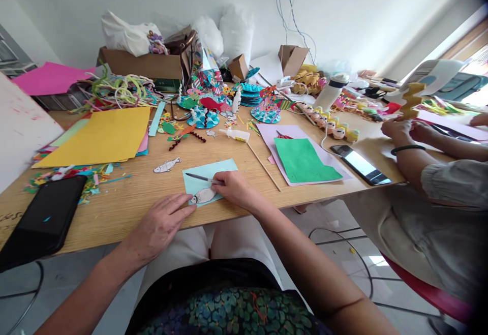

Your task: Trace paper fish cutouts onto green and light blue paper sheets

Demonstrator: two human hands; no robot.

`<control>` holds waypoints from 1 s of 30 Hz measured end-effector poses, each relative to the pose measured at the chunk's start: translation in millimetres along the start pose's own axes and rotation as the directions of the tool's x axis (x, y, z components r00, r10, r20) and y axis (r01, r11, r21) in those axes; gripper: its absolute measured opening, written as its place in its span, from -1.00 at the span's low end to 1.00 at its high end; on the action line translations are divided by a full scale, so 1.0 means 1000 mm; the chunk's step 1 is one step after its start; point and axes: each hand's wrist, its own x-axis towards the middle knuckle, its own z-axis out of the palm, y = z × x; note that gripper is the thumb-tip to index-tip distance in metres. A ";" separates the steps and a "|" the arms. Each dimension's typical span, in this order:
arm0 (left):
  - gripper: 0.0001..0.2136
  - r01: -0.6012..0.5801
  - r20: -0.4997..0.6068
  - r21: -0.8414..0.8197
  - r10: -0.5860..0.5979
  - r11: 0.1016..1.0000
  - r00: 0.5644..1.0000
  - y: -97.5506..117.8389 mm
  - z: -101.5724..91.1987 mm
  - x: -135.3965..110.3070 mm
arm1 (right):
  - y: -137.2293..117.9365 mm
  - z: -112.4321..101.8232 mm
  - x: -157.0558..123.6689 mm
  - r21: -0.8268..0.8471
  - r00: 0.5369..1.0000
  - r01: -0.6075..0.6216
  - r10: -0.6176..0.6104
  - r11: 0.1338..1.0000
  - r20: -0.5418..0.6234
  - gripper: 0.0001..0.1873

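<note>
A light blue sheet of paper (224, 166) lies at the table's front edge, with a white paper fish cutout (203, 195) on its lower part. My right hand (232, 187) is closed around a dark pen (200, 177), which points left across the sheet; its fingers rest by the fish's tail end. Flat beside the fish's head, my left hand (166, 218) has its fingers stretched out, the tips touching the sheet's lower left corner. Another fish cutout (166, 165) lies on the bare wood to the upper left.
Yellow paper (99, 136) and a black phone (41, 218) lie at left. A glue bottle (234, 134) and a thin wooden stick (264, 166) are ahead. Green paper (305, 159) and another phone (360, 164) are at right, near another person's hands (398, 132). Colourful fish crafts (204, 116) stand behind.
</note>
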 end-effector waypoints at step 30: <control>-0.64 0.031 0.099 -0.118 -0.019 0.992 0.995 -0.013 0.005 0.000 | 0.010 0.009 -0.007 0.049 0.974 0.224 -0.223 0.973 -0.029 -0.87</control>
